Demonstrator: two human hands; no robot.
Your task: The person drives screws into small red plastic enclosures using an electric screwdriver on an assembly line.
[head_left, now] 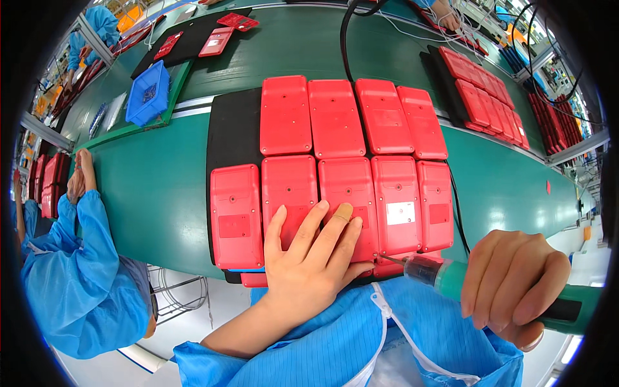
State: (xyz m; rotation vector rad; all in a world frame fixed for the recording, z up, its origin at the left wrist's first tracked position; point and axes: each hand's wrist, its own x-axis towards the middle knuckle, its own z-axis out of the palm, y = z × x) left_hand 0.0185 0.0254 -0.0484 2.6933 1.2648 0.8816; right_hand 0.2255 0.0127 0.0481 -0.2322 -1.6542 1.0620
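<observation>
Green table [155, 206]; black mat [233, 132], likely cushioning. Red casings [332, 119] on it, holes up, presumably for access. Green screwdriver [452, 280]: right hand [514, 280], fingers wrapped round, tip near front-row corner. Left hand [309, 261]: fingers spread, grasping nothing, apparently steadying casings.

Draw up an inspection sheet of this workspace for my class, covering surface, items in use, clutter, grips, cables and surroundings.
Surface: green bench top, with a black mat on it.
Items in use: red cases in two rows on the mat; green screwdriver, its tip at a case's lower corner, contact unclear.
Clutter: blue tray of small parts; small red scrap at right.
Grips: left grip spread over the cases; right grip closed around the screwdriver.
Cables: black cable behind the cases.
Surroundings: co-worker in blue at left.
</observation>
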